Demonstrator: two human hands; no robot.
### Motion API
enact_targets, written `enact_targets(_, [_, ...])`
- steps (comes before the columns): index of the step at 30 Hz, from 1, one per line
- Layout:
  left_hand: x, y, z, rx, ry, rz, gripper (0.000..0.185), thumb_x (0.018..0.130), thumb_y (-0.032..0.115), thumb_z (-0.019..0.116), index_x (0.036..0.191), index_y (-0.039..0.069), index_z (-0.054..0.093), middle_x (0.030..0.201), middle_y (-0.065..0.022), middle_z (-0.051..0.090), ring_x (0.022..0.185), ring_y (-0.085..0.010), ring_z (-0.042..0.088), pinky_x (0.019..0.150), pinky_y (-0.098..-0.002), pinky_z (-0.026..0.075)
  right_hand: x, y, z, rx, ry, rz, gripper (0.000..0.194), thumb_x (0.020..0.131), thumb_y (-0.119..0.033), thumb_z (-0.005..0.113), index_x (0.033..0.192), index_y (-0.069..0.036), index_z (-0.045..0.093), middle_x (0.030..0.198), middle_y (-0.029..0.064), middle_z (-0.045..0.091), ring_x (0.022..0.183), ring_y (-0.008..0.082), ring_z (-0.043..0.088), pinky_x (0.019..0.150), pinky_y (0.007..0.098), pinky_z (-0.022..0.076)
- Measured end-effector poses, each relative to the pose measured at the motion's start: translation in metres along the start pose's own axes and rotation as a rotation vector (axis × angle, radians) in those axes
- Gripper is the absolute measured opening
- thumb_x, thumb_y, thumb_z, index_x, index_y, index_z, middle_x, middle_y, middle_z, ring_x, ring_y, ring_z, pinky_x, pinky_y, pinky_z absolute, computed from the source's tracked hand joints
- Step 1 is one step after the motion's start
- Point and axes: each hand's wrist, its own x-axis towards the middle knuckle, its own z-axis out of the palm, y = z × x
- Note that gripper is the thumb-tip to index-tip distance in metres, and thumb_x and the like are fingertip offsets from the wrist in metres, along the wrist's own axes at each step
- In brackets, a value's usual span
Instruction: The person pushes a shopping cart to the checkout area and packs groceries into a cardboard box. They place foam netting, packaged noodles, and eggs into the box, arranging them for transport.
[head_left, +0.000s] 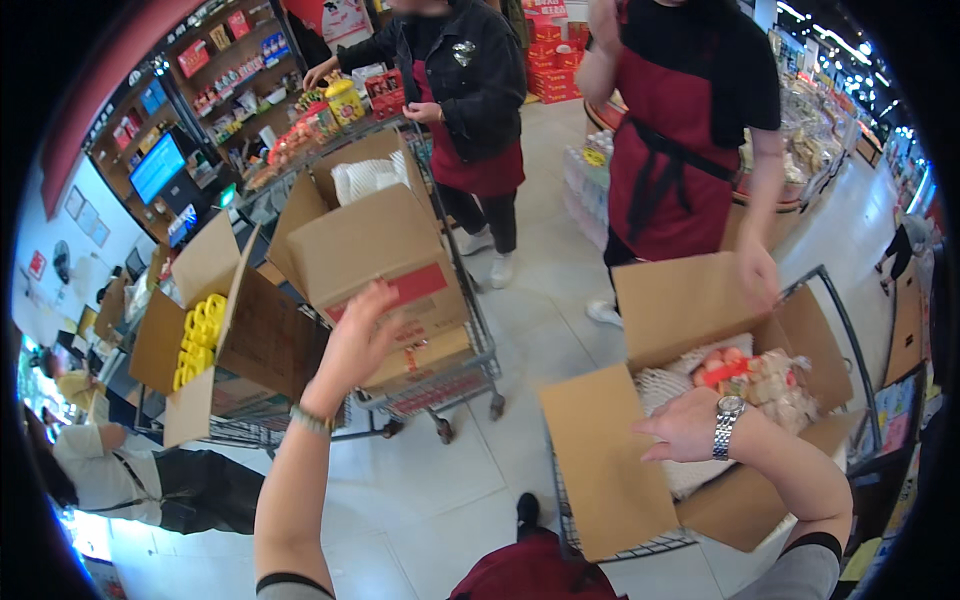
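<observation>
My left hand (360, 337), blurred and with a bracelet at the wrist, is raised in front of a cardboard box (375, 255) with a red band, its fingers apart. My right hand (686, 427), a metal watch on its wrist, is over an open cardboard box (611, 457) in a cart at the right. Beneath and beside it lie white netted foam packs (664, 390), a bag of reddish round items (721, 367) and a bag of pale items (784, 382). Neither hand appears to hold anything.
A co-worker in a red apron (667, 157) has a hand at the right box's far edge. Another in a dark jacket (472, 82) stands by the counter. A shopping cart (480, 360) and an open box with yellow-handled containers (199, 337) stand at left.
</observation>
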Motion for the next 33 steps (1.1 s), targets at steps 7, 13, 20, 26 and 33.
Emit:
enact_targets(7, [0.137, -0.139, -0.015, 0.669, 0.223, -0.201, 0.053, 0.093, 0.043, 0.046, 0.127, 0.002, 0.049, 0.132, -0.0229, 0.047, 0.128, -0.0336, 0.039, 0.104, -0.04, 0.035, 0.042, -0.005, -0.049, 0.044, 0.225, -0.119, 0.036, 0.086, -0.042, 0.056, 0.109, -0.015, 0.061, 0.09, 0.0068, 0.067, 0.083, 0.0267, 0.065, 0.067, 0.0391, 0.0529])
enact_targets(13, [0.104, -0.116, -0.059, 0.28, -0.378, 0.005, 0.034, 0.084, 0.044, 0.061, 0.099, 0.015, 0.07, 0.085, -0.0121, 0.067, 0.08, -0.0309, 0.064, 0.073, -0.0379, 0.051, 0.069, 0.0, -0.115, 0.113, 0.453, 0.029, 0.037, 0.084, -0.036, 0.059, 0.115, -0.015, 0.059, 0.091, 0.0065, 0.065, 0.084, 0.0242, 0.064, 0.065, 0.0371, 0.0521])
enact_targets(20, [0.009, -0.127, -0.001, 0.112, -0.292, 0.245, 0.056, 0.074, 0.06, 0.063, 0.113, 0.019, 0.065, 0.132, -0.0087, 0.05, 0.092, -0.0237, 0.053, 0.078, -0.0366, 0.044, 0.274, -0.02, -0.281, -0.028, 0.76, -0.147, 0.048, 0.081, -0.033, 0.063, 0.123, -0.011, 0.054, 0.098, 0.0073, 0.062, 0.089, 0.0253, 0.059, 0.071, 0.0365, 0.0504])
enact_targets(26, [-0.005, -0.162, 0.041, -0.026, -0.422, 0.154, 0.041, 0.078, 0.041, 0.064, 0.11, 0.016, 0.065, 0.143, -0.0036, 0.039, 0.094, -0.0194, 0.052, 0.078, -0.0318, 0.043, 0.496, -0.033, -0.343, -0.693, 0.335, -0.021, 0.11, 0.058, -0.065, 0.073, 0.143, -0.012, 0.03, 0.143, 0.0157, 0.036, 0.137, 0.0321, 0.024, 0.11, 0.0556, 0.0157])
enact_targets(33, [0.041, -0.187, 0.032, -0.486, -0.488, -0.023, 0.03, 0.086, 0.035, 0.057, 0.106, 0.014, 0.066, 0.115, -0.0013, 0.062, 0.083, -0.0258, 0.064, 0.069, -0.038, 0.051, 0.629, 0.002, -0.25, -0.734, -0.226, 0.265, 0.09, 0.064, -0.062, 0.064, 0.134, -0.014, 0.036, 0.134, 0.0114, 0.04, 0.127, 0.0287, 0.03, 0.099, 0.0524, 0.0205])
